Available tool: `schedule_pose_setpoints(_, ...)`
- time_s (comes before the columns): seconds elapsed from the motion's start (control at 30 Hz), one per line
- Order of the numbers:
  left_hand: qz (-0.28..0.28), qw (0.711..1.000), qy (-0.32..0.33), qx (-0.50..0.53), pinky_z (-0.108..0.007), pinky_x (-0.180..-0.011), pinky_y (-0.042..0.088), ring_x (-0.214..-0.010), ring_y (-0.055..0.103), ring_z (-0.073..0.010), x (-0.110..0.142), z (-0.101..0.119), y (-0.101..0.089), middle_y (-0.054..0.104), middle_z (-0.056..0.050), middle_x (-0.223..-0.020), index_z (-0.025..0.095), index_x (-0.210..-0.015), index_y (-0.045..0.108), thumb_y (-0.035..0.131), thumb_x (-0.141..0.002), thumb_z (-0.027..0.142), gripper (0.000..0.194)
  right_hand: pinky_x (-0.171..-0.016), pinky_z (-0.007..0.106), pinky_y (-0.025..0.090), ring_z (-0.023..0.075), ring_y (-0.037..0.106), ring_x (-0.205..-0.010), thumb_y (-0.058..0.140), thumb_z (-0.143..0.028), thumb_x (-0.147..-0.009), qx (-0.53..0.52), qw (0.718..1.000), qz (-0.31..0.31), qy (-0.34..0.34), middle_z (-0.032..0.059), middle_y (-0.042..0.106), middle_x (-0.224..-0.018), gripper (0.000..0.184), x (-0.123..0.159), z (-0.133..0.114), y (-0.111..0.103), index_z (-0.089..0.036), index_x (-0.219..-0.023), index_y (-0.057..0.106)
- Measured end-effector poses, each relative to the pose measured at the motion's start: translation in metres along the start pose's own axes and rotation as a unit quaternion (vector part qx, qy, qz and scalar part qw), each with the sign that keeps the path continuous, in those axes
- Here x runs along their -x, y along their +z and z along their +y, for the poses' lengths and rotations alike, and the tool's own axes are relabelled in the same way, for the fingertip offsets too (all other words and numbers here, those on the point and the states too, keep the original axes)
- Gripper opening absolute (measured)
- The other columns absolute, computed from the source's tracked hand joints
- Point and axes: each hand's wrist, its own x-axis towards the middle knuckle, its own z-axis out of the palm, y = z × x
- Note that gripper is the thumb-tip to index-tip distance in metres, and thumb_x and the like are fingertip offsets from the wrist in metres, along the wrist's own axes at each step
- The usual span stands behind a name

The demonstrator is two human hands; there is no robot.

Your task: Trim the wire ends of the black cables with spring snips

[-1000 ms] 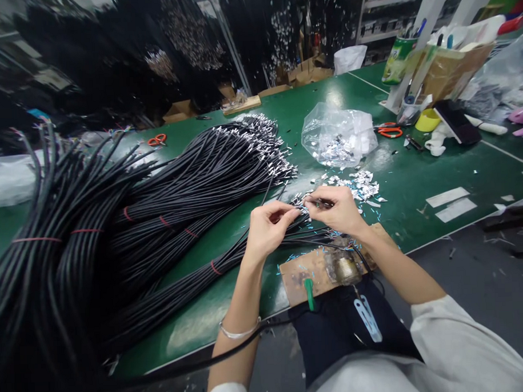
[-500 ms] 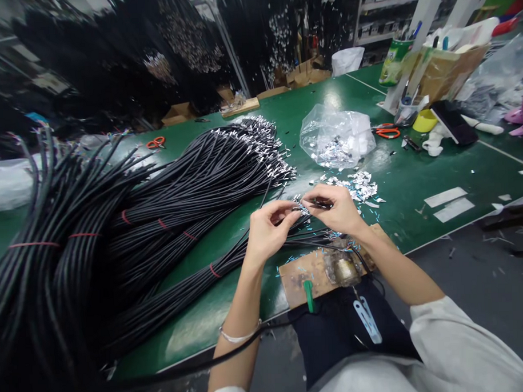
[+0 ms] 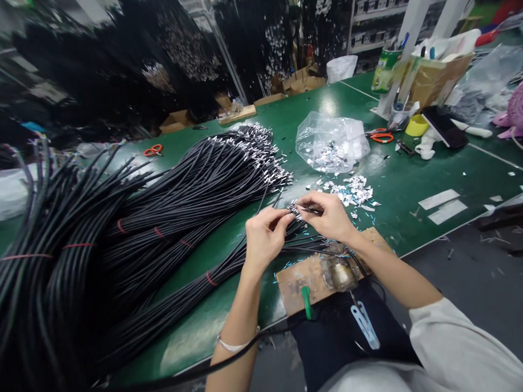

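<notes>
My left hand [image 3: 265,236] is closed in a pinch, thumb against forefinger, at the end of a black cable whose length is mostly hidden by the hand. Just right of it, almost touching, my right hand [image 3: 331,216] is closed around a slim dark tool [image 3: 314,210], its kind too small to tell. Pale wire ends [image 3: 293,207] show between the fingertips. Below the hands runs a loose bundle of black cables [image 3: 221,270] tied with a red band. A larger pile of black cables [image 3: 201,181] with white-tipped ends lies to the left.
Paper scraps [image 3: 358,190] and blue wire bits lie beyond my right hand, near a clear plastic bag [image 3: 332,142]. A brown board [image 3: 292,280] carrying a metal piece [image 3: 339,273] sits at the near edge. Orange-handled scissors [image 3: 380,136] and a phone [image 3: 445,128] lie right.
The view has shifted slightly, so the table's contents sit a little further left. My hands remain together at the wire ends, with the fingertips slightly repositioned.
</notes>
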Motion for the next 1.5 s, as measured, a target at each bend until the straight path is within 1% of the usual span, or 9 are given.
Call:
schedule_pose_setpoints(0.1,0.004,1.0,0.004,-0.002,-0.022,-0.053,0.037,-0.053,0.049,-0.0093,0.001,0.0,0.001,0.057,0.001,-0.059,0.016,-0.076,0.07,0.061,-0.082,0.03,0.017,-0.059,0.023,0.041,0.01,0.052,-0.065,0.058,-0.016,-0.07,-0.024,0.999,0.004,0.032,0.0001,0.06,-0.072,0.006,-0.001,0.0,0.002,-0.016,-0.074,0.061)
schedule_pose_setpoints(0.17,-0.002,1.0,0.008,-0.002,-0.022,-0.053,0.037,-0.053,0.049,-0.0093,0.001,0.001,0.001,0.057,0.001,-0.059,0.016,-0.076,0.07,0.061,-0.082,0.029,0.017,-0.052,0.02,0.036,0.0076,0.046,-0.057,0.058,-0.018,-0.067,-0.096,0.989,-0.016,0.108,-0.0022,0.056,-0.065,0.003,-0.003,0.002,0.003,-0.016,-0.069,0.058)
schedule_pose_setpoints(0.3,-0.058,0.998,0.03,-0.01,-0.022,-0.055,0.036,-0.055,0.048,-0.0095,0.0,0.001,-0.001,0.058,0.0,-0.062,0.015,-0.074,0.069,0.055,-0.085,0.027,0.021,-0.034,0.02,0.019,0.0035,0.027,-0.034,0.05,-0.023,-0.066,-0.243,0.925,-0.115,0.27,-0.0046,0.047,-0.048,0.012,-0.008,0.008,0.005,-0.016,-0.057,0.052)
schedule_pose_setpoints(0.43,-0.103,0.994,0.014,0.033,-0.022,-0.055,0.037,-0.057,0.05,-0.0101,-0.002,0.001,-0.004,0.059,-0.001,-0.063,0.015,-0.068,0.065,0.05,-0.088,0.028,0.029,-0.03,0.021,0.015,0.0027,0.021,-0.029,0.049,-0.025,-0.067,-0.25,0.915,-0.128,0.289,-0.0052,0.045,-0.042,0.017,-0.01,0.013,0.007,-0.016,-0.053,0.052)
schedule_pose_setpoints(0.53,-0.098,0.992,-0.022,0.076,-0.021,-0.052,0.036,-0.056,0.05,-0.0103,-0.003,0.002,-0.006,0.059,-0.002,-0.062,0.014,-0.066,0.063,0.05,-0.088,0.031,0.03,-0.035,0.019,0.023,0.0036,0.033,-0.035,0.058,-0.023,-0.066,-0.223,0.936,-0.078,0.262,-0.0045,0.051,-0.046,0.012,-0.008,0.011,0.008,-0.014,-0.058,0.059)
schedule_pose_setpoints(0.7,-0.061,0.994,-0.039,0.079,-0.021,-0.05,0.036,-0.056,0.05,-0.011,-0.002,0.002,-0.006,0.058,-0.002,-0.061,0.014,-0.068,0.065,0.051,-0.087,0.034,0.031,-0.051,0.021,0.04,0.0083,0.051,-0.055,0.066,-0.029,-0.069,-0.145,0.981,-0.004,0.13,0.0016,0.067,-0.066,0.016,-0.004,0.008,0.004,-0.015,-0.076,0.072)
schedule_pose_setpoints(0.93,-0.032,0.998,-0.029,0.048,-0.021,-0.053,0.038,-0.057,0.053,-0.0113,-0.001,0.003,-0.006,0.06,-0.002,-0.062,0.015,-0.07,0.068,0.054,-0.085,0.032,0.026,-0.045,0.021,0.03,0.0067,0.042,-0.05,0.066,-0.032,-0.074,-0.103,0.991,0.006,0.08,-0.0001,0.061,-0.061,0.021,0.0,0.005,0.002,-0.014,-0.078,0.074)
schedule_pose_setpoints(1.2,0.0,0.998,-0.042,0.044,-0.022,-0.054,0.038,-0.056,0.051,-0.0112,-0.001,0.004,-0.003,0.061,-0.002,-0.064,0.015,-0.071,0.068,0.058,-0.081,0.031,0.021,-0.046,0.02,0.03,0.0063,0.04,-0.049,0.064,-0.027,-0.074,-0.092,0.991,0.017,0.095,-0.002,0.055,-0.056,0.018,0.001,0.009,0.008,-0.013,-0.079,0.073)
schedule_pose_setpoints(1.5,-0.052,0.989,-0.063,0.123,-0.021,-0.049,0.035,-0.055,0.048,-0.0104,-0.001,-0.001,-0.007,0.057,-0.002,-0.062,0.014,-0.068,0.065,0.053,-0.085,0.036,0.03,-0.05,0.021,0.033,0.0073,0.043,-0.053,0.061,-0.024,-0.076,-0.034,0.998,-0.015,0.056,0.0002,0.064,-0.065,0.018,0.0,0.006,0.008,-0.016,-0.084,0.075)
